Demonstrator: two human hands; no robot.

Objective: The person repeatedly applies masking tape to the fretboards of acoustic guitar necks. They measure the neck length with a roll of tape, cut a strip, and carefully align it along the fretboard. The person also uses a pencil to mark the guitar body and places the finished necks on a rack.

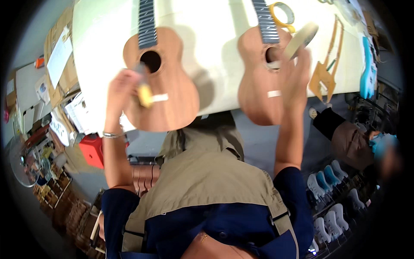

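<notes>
Two unvarnished wooden ukuleles lie face up on the pale worktable, the left ukulele and the right ukulele. Each has a dark fretted neck and a short white strip below its soundhole. Over the left one, my left hand is closed around a small tool with a yellow end and a greyish end; motion smears it, so its kind is unclear. My right hand, also blurred, grips a roll of cream tape above the right ukulele's upper body, partly covering its soundhole.
Beyond the right ukulele sits a yellow tape roll. A wooden jig with two long arms lies at the table's right, near a light-blue instrument body. Cardboard with paper lines the left. Another person is at right, above racked bodies.
</notes>
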